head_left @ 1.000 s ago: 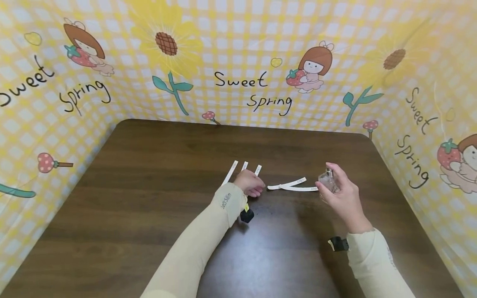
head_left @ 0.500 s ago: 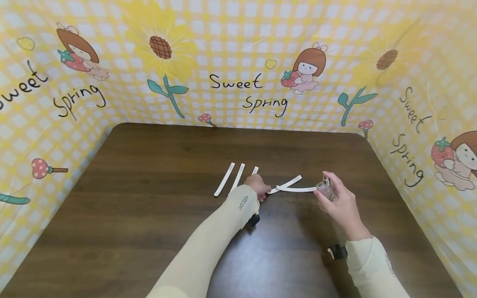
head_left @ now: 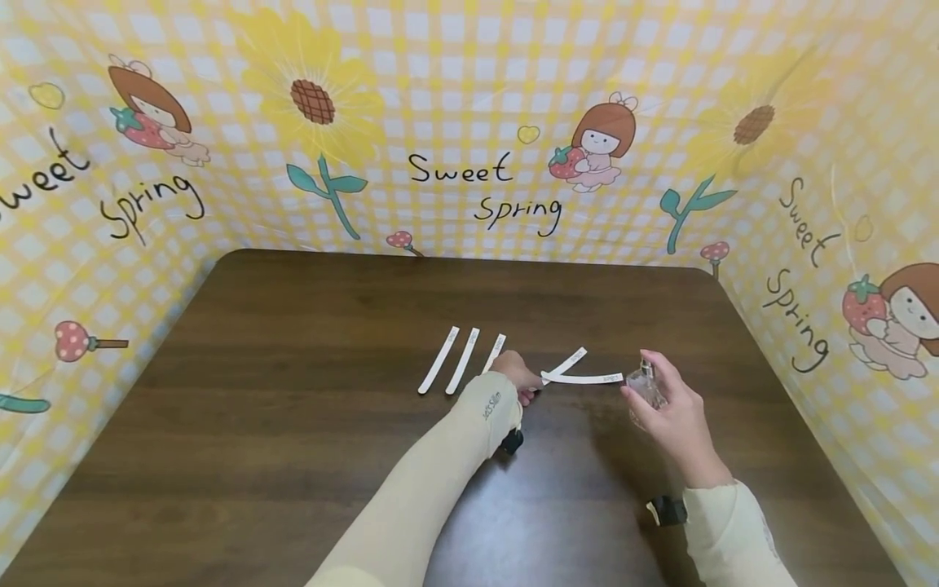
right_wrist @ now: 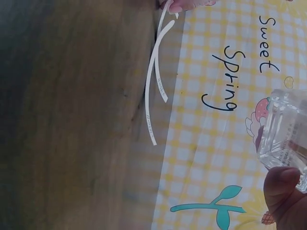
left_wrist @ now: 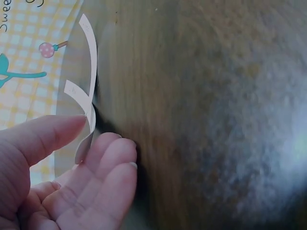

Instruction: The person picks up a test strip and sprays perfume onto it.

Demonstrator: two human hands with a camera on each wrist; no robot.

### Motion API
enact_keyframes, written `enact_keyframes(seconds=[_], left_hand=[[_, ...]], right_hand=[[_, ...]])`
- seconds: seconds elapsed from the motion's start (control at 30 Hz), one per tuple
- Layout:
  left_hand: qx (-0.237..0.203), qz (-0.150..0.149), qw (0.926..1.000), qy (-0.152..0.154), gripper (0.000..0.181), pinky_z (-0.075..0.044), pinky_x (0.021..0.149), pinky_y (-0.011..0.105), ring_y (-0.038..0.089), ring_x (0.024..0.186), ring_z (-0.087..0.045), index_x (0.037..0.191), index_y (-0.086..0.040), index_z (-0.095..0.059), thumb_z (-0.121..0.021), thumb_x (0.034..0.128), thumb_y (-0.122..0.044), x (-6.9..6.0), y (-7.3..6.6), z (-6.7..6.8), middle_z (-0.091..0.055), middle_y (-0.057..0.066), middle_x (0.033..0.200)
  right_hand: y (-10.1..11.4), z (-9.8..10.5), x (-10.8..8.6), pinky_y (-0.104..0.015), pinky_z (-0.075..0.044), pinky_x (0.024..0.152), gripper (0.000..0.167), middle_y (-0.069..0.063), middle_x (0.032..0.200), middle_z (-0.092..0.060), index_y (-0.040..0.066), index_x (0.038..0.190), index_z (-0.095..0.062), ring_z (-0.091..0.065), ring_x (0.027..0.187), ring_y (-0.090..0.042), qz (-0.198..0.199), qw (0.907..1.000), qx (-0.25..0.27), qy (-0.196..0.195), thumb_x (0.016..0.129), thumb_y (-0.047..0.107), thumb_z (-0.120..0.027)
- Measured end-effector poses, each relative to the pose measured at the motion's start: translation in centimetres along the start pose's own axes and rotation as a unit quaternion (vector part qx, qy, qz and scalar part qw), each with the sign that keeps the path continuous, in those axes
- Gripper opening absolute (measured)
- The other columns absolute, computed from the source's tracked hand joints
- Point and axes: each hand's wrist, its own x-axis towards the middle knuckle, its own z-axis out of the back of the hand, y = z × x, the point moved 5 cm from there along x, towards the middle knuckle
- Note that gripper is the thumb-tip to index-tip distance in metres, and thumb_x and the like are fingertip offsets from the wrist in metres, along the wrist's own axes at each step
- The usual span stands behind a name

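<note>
Pinching paper strip (head_left: 573,360) at one end — left hand (head_left: 517,375); right hand (head_left: 678,420), grip closed round glass bottle (head_left: 644,386).

Behind the worktop (head_left: 257,456) and along both sides, cloth (head_left: 455,98) in yellow-and-white check. Printed across the back in black script, the wording "Sweet Spring" (head_left: 460,169), repeated on both side walls. Just right of it, a cartoon girl (head_left: 597,139) in pink, brown-haired, hugging a strawberry (head_left: 565,163); same figure again on each side wall. Between girl and wording, a small yellow heart (head_left: 528,134). At either side of the back, sunflowers (head_left: 313,101) with brown centres and teal leaves. Lower down, dotted red shapes (head_left: 71,341) on sticks. Worktop dark brown, wood-grained, rounded at both far corners, glossy with pale glare (head_left: 506,514) in the nearer part.
</note>
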Motion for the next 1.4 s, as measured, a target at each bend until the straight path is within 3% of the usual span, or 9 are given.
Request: enact_keyframes(seconds=[0.17, 0.3, 0.5, 0.67, 0.73, 0.83, 0.97, 1.2, 1.4], left_hand=[[0.034, 0.003, 0.9994, 0.008, 0.014, -0.052, 0.043, 0.022, 0.014, 0.042, -0.060, 0.066, 0.004, -0.068, -0.067, 0.0797, -0.001, 0.6, 0.3, -0.2, -0.065, 0.009, 0.058], [0.046, 0.019, 0.9986, 0.016, 0.016, -0.046, 0.040, 0.016, 0.010, 0.038, -0.055, 0.068, 0.004, -0.070, -0.065, 0.0833, 0.001, 0.4, 0.5, -0.2, -0.066, 0.007, 0.057], [0.022, 0.021, 0.9995, 0.008, 0.018, -0.039, 0.033, 0.014, 0.008, 0.033, -0.048, 0.069, 0.007, -0.070, -0.062, 0.0850, 0.002, 0.0, 0.8, 0.6, -0.054, 0.002, 0.044], [-0.004, 0.007, 0.9999, -0.008, 0.019, -0.043, 0.035, 0.016, 0.009, 0.035, -0.050, 0.068, 0.006, -0.070, -0.061, 0.0840, 0.000, -0.3, 0.6, 1.7, -0.055, 0.003, 0.045], [-0.025, -0.002, 0.9996, -0.013, 0.017, -0.045, 0.036, 0.017, 0.010, 0.037, -0.052, 0.069, 0.006, -0.070, -0.062, 0.0829, 0.001, -0.6, 0.5, 2.0, -0.057, 0.004, 0.048], [-0.056, -0.018, 0.9982, -0.011, 0.012, -0.046, 0.038, 0.017, 0.011, 0.040, -0.054, 0.074, 0.006, -0.069, -0.062, 0.0823, 0.003, -1.3, 0.6, 2.2, -0.059, 0.005, 0.052], [-0.089, -0.048, 0.9949, 0.005, 0.006, -0.048, 0.040, 0.017, 0.009, 0.043, -0.054, 0.083, 0.006, -0.067, -0.061, 0.0828, 0.006, -2.7, 1.1, 2.0, -0.059, 0.004, 0.056], [-0.164, -0.075, 0.9831, 0.029, 0.011, -0.053, 0.048, 0.018, 0.009, 0.049, -0.057, 0.095, 0.009, -0.064, -0.061, 0.0849, 0.007, -4.9, 2.3, 2.1, -0.063, 0.006, 0.065], [-0.177, -0.096, 0.9789, 0.033, 0.012, -0.057, 0.054, 0.023, 0.011, 0.054, -0.060, 0.098, 0.009, -0.064, -0.061, 0.0858, 0.007, -5.7, 2.9, 3.0, -0.068, 0.012, 0.073]], right_hand=[[-0.3, 0.1, -0.3, -0.004, -0.040, 0.065, 0.058, -0.026, 0.091, -0.068, 0.001, 0.122, -0.055, -0.063, 0.073, -0.025, -0.019, 0.9998, 0.010, 0.002, 0.069, -0.006, -0.078], [-0.5, 0.3, -0.5, -0.003, -0.041, 0.063, 0.059, -0.026, 0.091, -0.068, 0.002, 0.123, -0.054, -0.063, 0.073, -0.019, -0.032, 0.9993, 0.014, 0.010, 0.070, -0.006, -0.078], [-0.4, 0.2, -0.3, -0.001, -0.039, 0.064, 0.059, -0.029, 0.094, -0.066, 0.000, 0.124, -0.053, -0.063, 0.076, -0.035, -0.028, 0.9990, 0.026, 0.022, 0.071, -0.007, -0.077], [-0.1, 0.0, 0.1, -0.001, -0.038, 0.066, 0.059, -0.028, 0.093, -0.066, -0.001, 0.124, -0.053, -0.064, 0.078, -0.038, -0.010, 0.9994, 0.026, 0.021, 0.070, -0.008, -0.077], [0.0, 0.0, 0.2, -0.006, -0.043, 0.064, 0.059, -0.027, 0.092, -0.067, -0.001, 0.123, -0.054, -0.064, 0.076, -0.037, -0.001, 0.9996, 0.018, 0.021, 0.070, -0.008, -0.078], [0.0, 0.1, 0.2, -0.026, -0.054, 0.061, 0.059, -0.027, 0.092, -0.066, 0.000, 0.124, -0.053, -0.064, 0.075, -0.037, 0.002, 0.9994, 0.004, 0.034, 0.071, -0.007, -0.078], [0.1, 0.2, 0.0, -0.051, -0.053, 0.060, 0.059, -0.029, 0.097, -0.065, 0.000, 0.125, -0.053, -0.064, 0.076, -0.039, -0.002, 0.9985, -0.009, 0.053, 0.072, -0.006, -0.078], [0.4, -0.4, 0.2, -0.045, -0.051, 0.058, 0.059, -0.025, 0.094, -0.066, 0.000, 0.124, -0.054, -0.062, 0.072, -0.030, 0.011, 0.9982, -0.016, 0.057, 0.071, -0.004, -0.078], [0.8, -1.3, 0.7, -0.047, -0.050, 0.060, 0.057, -0.024, 0.099, -0.066, 0.001, 0.122, -0.056, -0.061, 0.073, -0.029, 0.034, 0.9980, -0.007, 0.053, 0.070, -0.004, -0.079]])
